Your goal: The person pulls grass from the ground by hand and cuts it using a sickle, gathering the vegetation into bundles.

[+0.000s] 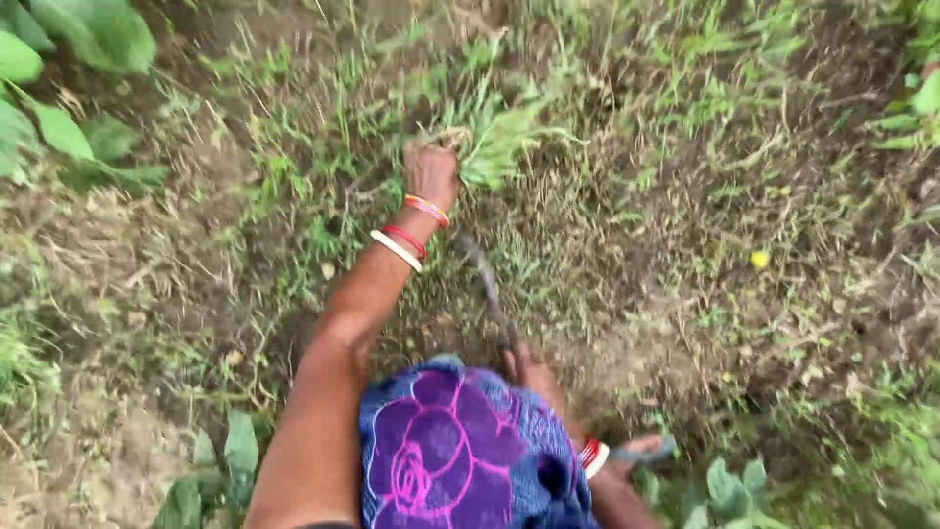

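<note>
My left hand (pixel 431 172) reaches forward over the ground and is closed around a tuft of green grass (pixel 504 142), which fans out to the right of the fist. Several red, white and orange bangles (pixel 409 232) ring that wrist. My right hand (pixel 529 372) sits close to my knee, gripping the handle of a thin dark sickle (pixel 487 286). Its curved blade runs up toward the base of the held grass and is blurred. A blue cloth with a purple flower print (pixel 460 456) covers my knee and hides part of the right arm.
Patchy grass and bare brown soil lie all around. Broad-leaved plants (pixel 69 59) stand at the upper left, and more leaves (pixel 729 485) at the lower right. A sandalled foot (pixel 641 451) rests by my right wrist. A small yellow leaf (pixel 760 259) lies to the right.
</note>
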